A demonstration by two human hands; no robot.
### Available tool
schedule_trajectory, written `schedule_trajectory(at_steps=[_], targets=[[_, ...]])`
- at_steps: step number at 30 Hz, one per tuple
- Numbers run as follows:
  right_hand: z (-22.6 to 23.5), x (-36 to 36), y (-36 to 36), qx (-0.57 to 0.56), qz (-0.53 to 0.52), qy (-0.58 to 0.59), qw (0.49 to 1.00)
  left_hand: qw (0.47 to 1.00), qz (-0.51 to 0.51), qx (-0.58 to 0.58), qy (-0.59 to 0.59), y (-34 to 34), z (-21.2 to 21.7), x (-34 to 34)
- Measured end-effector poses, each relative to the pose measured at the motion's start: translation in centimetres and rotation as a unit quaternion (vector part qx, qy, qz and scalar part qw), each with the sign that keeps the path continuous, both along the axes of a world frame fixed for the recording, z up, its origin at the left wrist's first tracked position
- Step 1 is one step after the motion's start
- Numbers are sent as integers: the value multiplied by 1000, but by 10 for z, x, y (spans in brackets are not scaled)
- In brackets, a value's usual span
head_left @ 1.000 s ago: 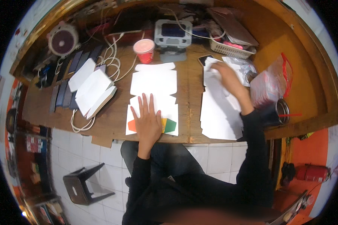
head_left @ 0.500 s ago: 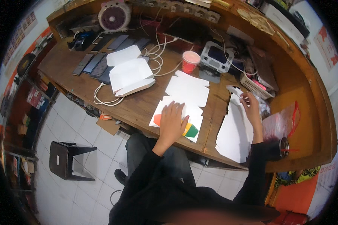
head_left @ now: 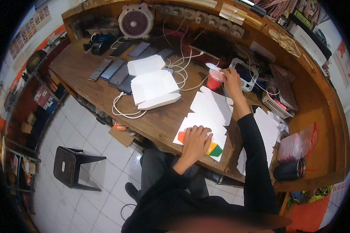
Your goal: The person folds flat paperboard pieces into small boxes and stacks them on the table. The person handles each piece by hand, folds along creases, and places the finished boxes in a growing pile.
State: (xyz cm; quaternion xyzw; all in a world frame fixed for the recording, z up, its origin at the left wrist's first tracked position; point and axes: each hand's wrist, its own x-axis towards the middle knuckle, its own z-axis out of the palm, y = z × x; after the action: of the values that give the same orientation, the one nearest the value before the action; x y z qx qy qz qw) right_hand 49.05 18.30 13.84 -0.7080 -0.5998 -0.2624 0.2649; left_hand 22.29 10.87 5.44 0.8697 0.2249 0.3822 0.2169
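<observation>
Steadying the white card point(head_left: 210, 115) on the bench point(head_left: 161, 117), your left hand point(head_left: 196, 146) lies loosely spread; your right hand point(head_left: 232, 82) seems to pinch a white piece point(head_left: 211, 66) by the red cup point(head_left: 213, 83), probably needing steadiness next.

My left hand point(head_left: 197, 143) is covering the middle of the coloured print point(head_left: 214, 149). My right sleeve point(head_left: 254, 151) is hiding part of the white sheets point(head_left: 267, 126). The white piece point(head_left: 211, 66) at the red cup point(head_left: 214, 82) is appearing too small for me to identify.

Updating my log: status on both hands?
Left hand resting on white cardboard sheet. Right hand at red cup, near small white piece. Cup close beyond sheet's far edge.
</observation>
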Motion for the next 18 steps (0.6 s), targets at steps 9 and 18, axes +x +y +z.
schedule_trajectory(at_steps=[9,18], targets=[[0,-78,-172,-187,-13,307,933,972,76,179,-130,-5,26,-31],[-43,-193,-254,90,126,857,491,889,-48,357,-283,-55,53,-90]])
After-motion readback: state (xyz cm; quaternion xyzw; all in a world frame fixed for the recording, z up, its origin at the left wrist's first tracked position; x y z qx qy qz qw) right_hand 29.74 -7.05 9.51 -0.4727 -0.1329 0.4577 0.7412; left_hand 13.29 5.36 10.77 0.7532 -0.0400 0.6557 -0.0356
